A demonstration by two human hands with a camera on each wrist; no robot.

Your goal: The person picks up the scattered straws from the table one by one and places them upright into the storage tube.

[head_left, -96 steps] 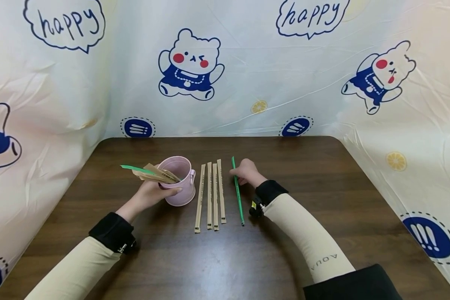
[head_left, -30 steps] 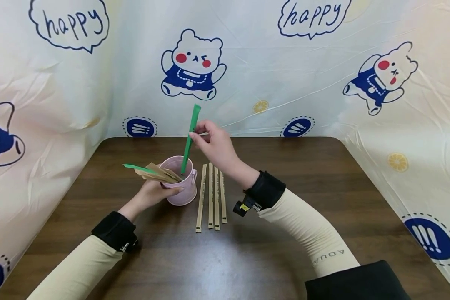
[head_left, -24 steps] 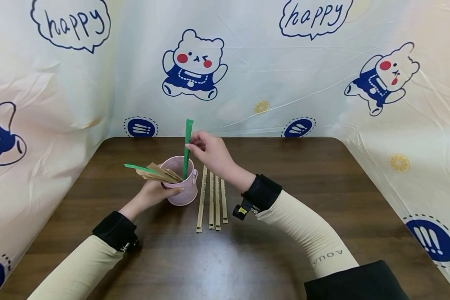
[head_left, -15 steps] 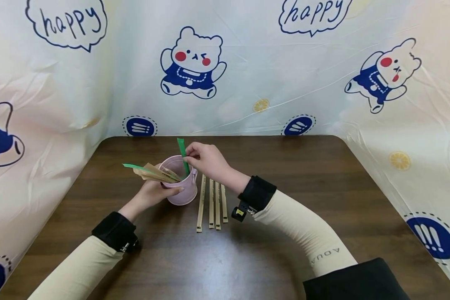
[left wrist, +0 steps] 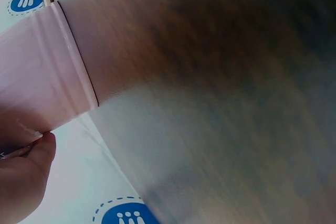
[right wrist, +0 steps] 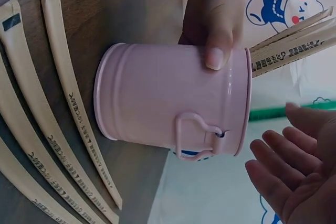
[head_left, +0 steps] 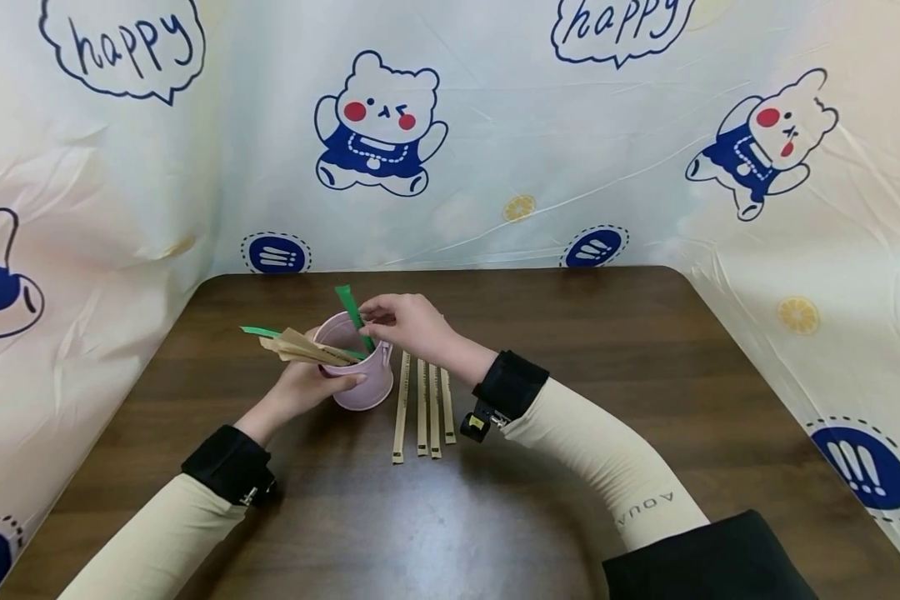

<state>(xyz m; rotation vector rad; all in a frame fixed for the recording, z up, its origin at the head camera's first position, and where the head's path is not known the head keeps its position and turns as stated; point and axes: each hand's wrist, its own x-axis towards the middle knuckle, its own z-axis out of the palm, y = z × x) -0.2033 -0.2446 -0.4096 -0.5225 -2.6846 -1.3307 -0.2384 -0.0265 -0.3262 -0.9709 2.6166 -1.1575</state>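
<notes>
From left to right, we see one green paper sleeve [head_left: 258, 332] and a bundle of kraft sleeves [head_left: 300, 347], overlapping too much for us to count, leaning leftward out of one pink pail [head_left: 367, 387]. The left hand [head_left: 302, 392] grips the pail's side, thumb against its wall. The second green sleeve [head_left: 349, 303] stands in the pail, long axis tilted up and leftward; it lies just left of the fingers of the right hand [head_left: 412, 327], the nearer hand. We find these fingers loosely extended, released; whether they touch it we cannot tell. Four flat kraft-paper sleeves [head_left: 422, 417] lie roughly parallel on the table [head_left: 607, 325], right of the pail.
</notes>
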